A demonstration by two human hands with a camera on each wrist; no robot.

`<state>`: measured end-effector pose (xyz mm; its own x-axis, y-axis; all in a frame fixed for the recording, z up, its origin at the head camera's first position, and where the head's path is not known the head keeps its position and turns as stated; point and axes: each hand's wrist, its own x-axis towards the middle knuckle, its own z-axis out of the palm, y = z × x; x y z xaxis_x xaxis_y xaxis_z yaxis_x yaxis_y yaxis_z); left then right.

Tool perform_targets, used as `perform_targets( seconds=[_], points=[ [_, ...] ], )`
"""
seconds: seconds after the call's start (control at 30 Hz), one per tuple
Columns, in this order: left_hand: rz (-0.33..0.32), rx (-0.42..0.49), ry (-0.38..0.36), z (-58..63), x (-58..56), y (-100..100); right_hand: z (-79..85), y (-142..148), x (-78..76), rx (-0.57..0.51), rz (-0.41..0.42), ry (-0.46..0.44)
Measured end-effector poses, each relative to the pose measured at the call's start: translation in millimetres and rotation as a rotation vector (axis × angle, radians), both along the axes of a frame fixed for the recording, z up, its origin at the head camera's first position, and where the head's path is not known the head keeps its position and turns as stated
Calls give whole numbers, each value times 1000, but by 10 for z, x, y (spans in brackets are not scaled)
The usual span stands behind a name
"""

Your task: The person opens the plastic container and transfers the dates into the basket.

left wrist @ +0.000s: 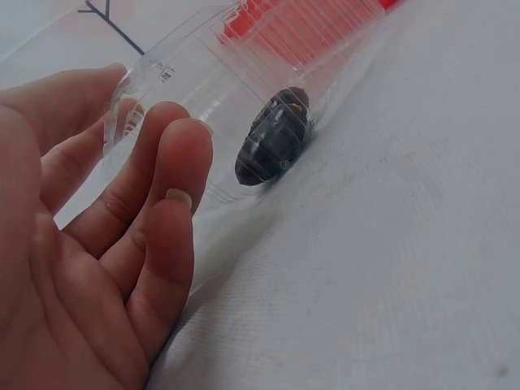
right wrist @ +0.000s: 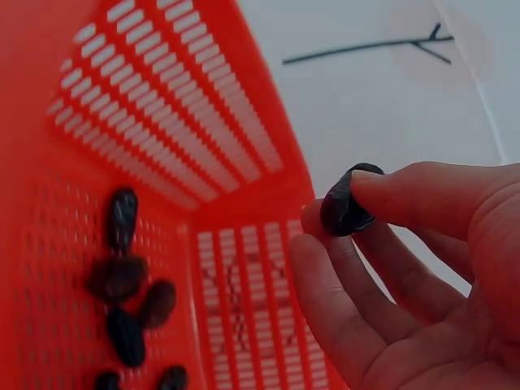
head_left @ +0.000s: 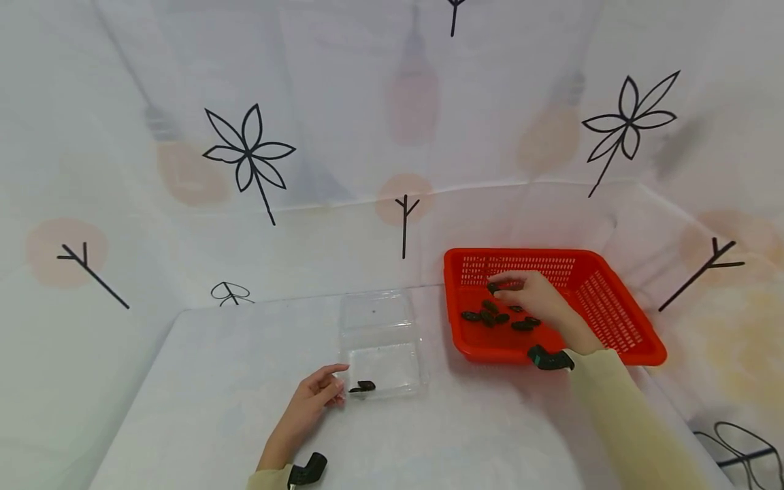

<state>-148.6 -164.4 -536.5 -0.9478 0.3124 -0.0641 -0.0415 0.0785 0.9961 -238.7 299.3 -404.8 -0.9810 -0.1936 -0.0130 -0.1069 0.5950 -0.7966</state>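
Observation:
In the head view my right hand (head_left: 531, 294) is over the red basket, pinching a dark wrinkled date (right wrist: 349, 201) between thumb and fingers. Below it, several more dates (head_left: 488, 316) lie loose on the basket floor. My left hand (head_left: 315, 398) is at the left side of a clear plastic clamshell box (head_left: 386, 367), its fingers loosely bent and the fingertips (left wrist: 185, 154) at the wall. Inside the box, dark dates (head_left: 366, 385) lie in the near left corner, also visible through the plastic in the left wrist view. The box's lid (head_left: 375, 309) is folded back, away from me.
The red plastic basket (head_left: 637, 327) with slotted walls stands at the back right of the white cloth-covered table (head_left: 202, 388). A patterned white sheet (head_left: 343, 102) rises behind and at the sides. Each wrist wears a dark strapped device (head_left: 549, 358).

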Motion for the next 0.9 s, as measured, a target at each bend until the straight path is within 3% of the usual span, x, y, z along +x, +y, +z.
perform_targets(
  seconds=[0.3, 0.63, 0.9],
  points=[
    [-5, 23, 0, 2, -3, -6, -145, 517, -178, -46, -6, -55],
    [-24, 24, 23, -17, -20, -11, -435, 865, -312, 53, -88, -118],
    [-5, 14, 17, -13, -15, -11, -448, 861, -340, 171, 77, -173]
  ],
)
